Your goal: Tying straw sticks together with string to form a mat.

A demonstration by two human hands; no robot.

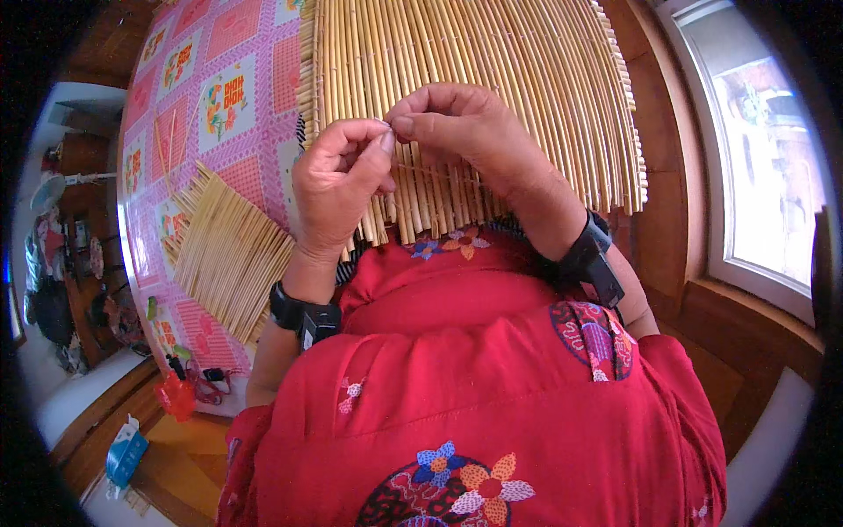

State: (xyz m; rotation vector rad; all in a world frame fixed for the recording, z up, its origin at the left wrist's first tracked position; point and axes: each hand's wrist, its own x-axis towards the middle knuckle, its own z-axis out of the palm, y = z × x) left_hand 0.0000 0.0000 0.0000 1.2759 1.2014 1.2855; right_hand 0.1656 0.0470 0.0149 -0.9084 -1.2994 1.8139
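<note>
A mat of straw-coloured reed sticks, bound with thin cross threads, lies before me. My left hand is over its near left part, thumb and forefinger pinched around something tiny. My right hand meets it from the right, fingertips pinched at the same spot, almost touching the left ones. What they grip is too small to make out; a thin pale strand shows just below the fingers, over the sticks. My other fingers are curled and partly hidden. Both wrists carry black straps with small devices.
A smaller bundle of thin sticks lies left on a pink patterned cover, near a red plastic item and dark cords. A blue-and-white packet is low at the left. A window with wooden sill is at the right.
</note>
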